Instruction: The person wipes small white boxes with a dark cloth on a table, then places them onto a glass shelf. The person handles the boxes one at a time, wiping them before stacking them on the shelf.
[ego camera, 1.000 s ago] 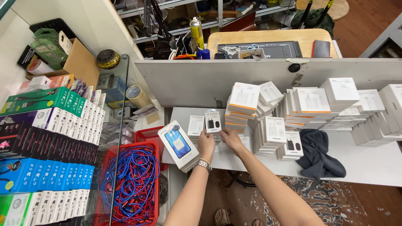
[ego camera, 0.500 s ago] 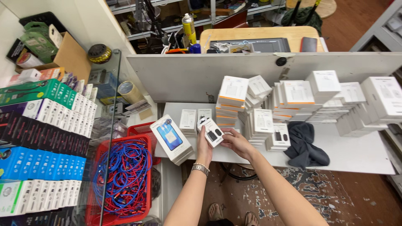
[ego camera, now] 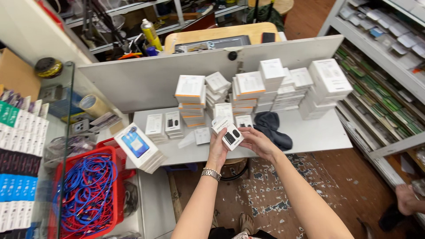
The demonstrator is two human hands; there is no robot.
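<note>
Small white box point(ego camera: 228, 132) pinched between left hand point(ego camera: 218, 148) and right hand point(ego camera: 256, 142) — fingers clamped on it, above the table point(ego camera: 318, 135) edge. Loose grip — likely drop to floor.

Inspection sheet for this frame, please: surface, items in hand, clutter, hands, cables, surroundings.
Surface: grey table, mostly covered.
Job's things: small white box with a black picture, held above the table.
Clutter: stacks of white boxes; dark cloth; box with blue picture.
Grips: left hand and right hand both hold the small white box.
Cables: blue cables in red basket.
Surroundings: grey board, shelves, tape roll.
</note>
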